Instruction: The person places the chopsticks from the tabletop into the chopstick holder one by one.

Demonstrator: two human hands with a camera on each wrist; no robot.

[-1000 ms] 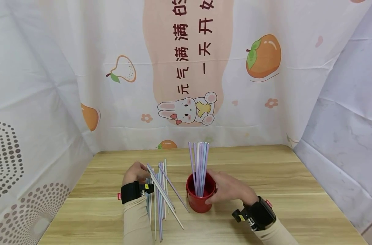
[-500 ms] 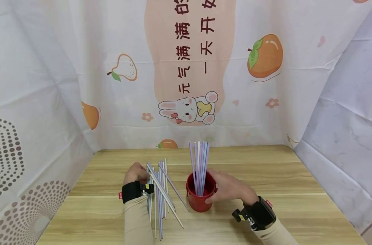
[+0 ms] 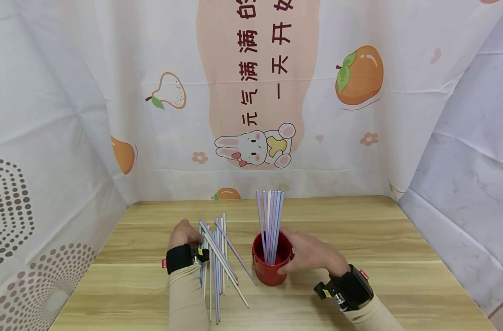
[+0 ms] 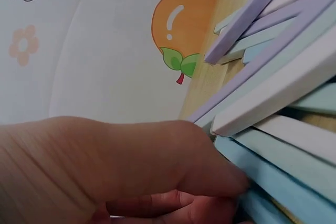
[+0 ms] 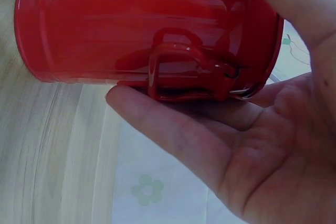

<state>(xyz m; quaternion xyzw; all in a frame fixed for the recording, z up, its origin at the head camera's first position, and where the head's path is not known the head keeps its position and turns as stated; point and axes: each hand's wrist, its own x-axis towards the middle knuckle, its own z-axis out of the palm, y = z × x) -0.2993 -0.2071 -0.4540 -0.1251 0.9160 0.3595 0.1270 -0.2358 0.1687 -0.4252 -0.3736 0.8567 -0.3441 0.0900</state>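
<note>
Thin pastel sticks [image 3: 217, 276] in purple, white, pale green and blue lie in a loose, crossing pile left of centre on the table. My left hand [image 3: 186, 233] is at the far left end of this pile. In the left wrist view its thumb and curled fingers pinch a blue stick [image 4: 268, 169] at the pile's edge; the fingertips are partly hidden. A small red bucket [image 3: 269, 274] stands upright right of the pile, with several sticks [image 3: 272, 220] upright inside. My right hand [image 3: 307, 251] grips the bucket from its right side, thumb in front, fingers beside the looped handle [image 5: 178, 51].
The wooden tabletop [image 3: 359, 239] reaches from the pile to the right edge. A white printed cloth [image 3: 160, 147] hangs behind the table. Each wrist wears a black band [image 3: 179, 259] with a small camera. One purple stick [image 3: 235, 250] slants from the pile toward the bucket.
The head view has shifted very slightly. Both hands, the pile and the bucket stay in nearly the same places.
</note>
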